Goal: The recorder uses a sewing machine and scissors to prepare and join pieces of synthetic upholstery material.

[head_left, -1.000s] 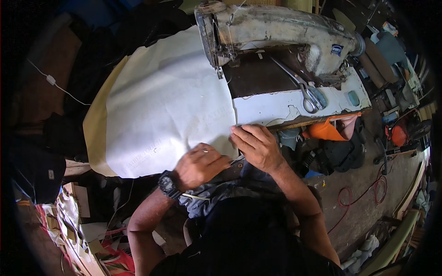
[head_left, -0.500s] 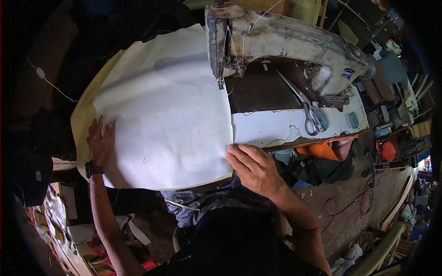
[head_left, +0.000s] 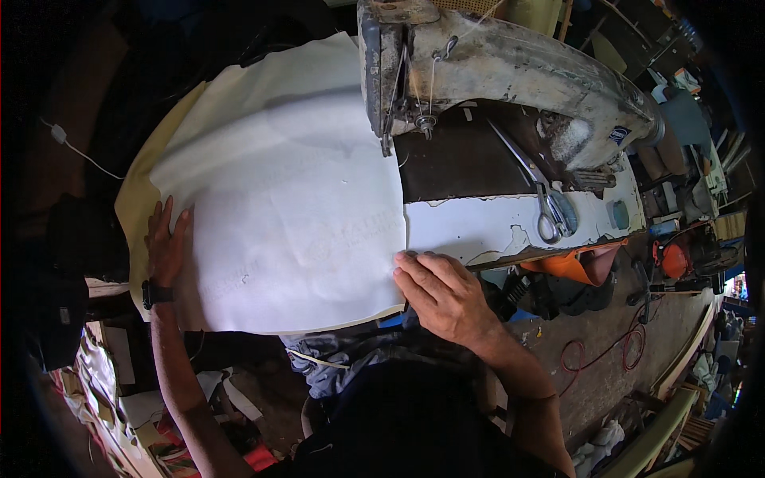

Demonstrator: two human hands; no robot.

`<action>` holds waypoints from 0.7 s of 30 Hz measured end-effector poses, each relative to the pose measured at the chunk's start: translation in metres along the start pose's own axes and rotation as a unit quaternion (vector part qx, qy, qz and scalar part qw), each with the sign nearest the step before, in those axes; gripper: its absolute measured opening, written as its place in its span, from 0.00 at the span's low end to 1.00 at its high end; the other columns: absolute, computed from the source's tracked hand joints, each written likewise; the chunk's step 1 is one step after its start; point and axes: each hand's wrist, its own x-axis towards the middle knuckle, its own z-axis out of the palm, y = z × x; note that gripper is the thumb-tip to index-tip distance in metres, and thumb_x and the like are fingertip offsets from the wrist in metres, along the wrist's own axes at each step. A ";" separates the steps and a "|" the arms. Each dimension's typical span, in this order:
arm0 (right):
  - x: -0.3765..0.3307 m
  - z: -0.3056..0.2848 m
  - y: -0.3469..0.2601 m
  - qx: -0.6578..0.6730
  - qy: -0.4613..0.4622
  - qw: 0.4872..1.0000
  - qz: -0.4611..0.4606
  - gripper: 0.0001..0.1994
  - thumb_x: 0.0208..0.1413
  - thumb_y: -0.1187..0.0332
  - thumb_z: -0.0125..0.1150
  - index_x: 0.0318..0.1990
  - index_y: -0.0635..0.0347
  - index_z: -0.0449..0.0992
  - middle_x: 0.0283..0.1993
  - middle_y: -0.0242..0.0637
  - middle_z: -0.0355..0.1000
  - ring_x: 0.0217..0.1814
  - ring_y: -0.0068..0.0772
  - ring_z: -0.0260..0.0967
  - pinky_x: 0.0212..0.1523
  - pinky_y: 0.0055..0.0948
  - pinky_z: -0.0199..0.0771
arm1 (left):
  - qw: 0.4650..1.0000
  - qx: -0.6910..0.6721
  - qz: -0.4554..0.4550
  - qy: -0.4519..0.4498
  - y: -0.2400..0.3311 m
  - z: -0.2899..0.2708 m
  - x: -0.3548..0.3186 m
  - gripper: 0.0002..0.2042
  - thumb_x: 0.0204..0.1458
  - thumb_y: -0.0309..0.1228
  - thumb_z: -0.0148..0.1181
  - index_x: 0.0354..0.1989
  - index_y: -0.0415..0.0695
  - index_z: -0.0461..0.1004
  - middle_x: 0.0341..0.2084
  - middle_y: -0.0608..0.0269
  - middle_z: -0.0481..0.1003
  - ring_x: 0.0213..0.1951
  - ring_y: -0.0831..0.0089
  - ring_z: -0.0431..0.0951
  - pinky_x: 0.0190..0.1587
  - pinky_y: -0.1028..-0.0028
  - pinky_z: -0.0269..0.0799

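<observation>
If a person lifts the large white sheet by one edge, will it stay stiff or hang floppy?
The white sheet would probably hang rather floppy, because a soft wave runs across its upper part instead of lying flat. It is likely light for its size, since its edge beside the right hand looks thin.

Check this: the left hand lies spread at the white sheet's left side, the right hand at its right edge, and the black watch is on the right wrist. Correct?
No: the head view shows the black watch on the left wrist. The left hand lies spread at the left side of the white sheet, the right hand at its right edge.
</observation>
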 end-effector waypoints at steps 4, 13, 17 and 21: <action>0.010 -0.001 0.004 0.023 0.006 0.999 0.023 0.13 0.53 0.75 0.70 0.47 0.64 0.83 0.58 0.36 0.79 0.56 0.35 0.73 0.54 0.34 0.80 | 1.000 -0.002 0.016 0.005 -0.004 0.005 0.013 0.36 0.66 0.64 0.45 0.78 0.61 0.58 0.79 0.52 0.52 0.78 0.47 0.50 0.76 0.39 0.37; 0.028 0.002 0.018 0.003 -0.012 0.999 0.033 0.14 0.52 0.74 0.71 0.47 0.63 0.83 0.56 0.33 0.79 0.53 0.33 0.73 0.53 0.33 0.80 | 0.999 -0.004 0.032 0.023 0.005 0.011 0.034 0.35 0.67 0.62 0.47 0.77 0.57 0.61 0.76 0.47 0.57 0.76 0.45 0.55 0.74 0.39 0.44; 0.037 0.001 0.027 0.003 -0.016 0.999 0.032 0.14 0.54 0.74 0.70 0.48 0.61 0.83 0.55 0.32 0.80 0.51 0.31 0.73 0.53 0.33 0.80 | 0.997 -0.037 0.053 0.047 -0.003 0.014 0.044 0.36 0.66 0.64 0.48 0.76 0.57 0.63 0.76 0.46 0.58 0.75 0.41 0.56 0.74 0.37 0.44; 0.046 0.002 0.035 -0.001 -0.031 0.999 0.041 0.12 0.55 0.74 0.70 0.47 0.62 0.82 0.53 0.32 0.81 0.49 0.30 0.74 0.51 0.31 0.79 | 0.998 -0.020 0.031 0.048 0.004 0.017 0.054 0.37 0.64 0.66 0.49 0.76 0.57 0.64 0.76 0.45 0.58 0.75 0.41 0.57 0.73 0.36 0.45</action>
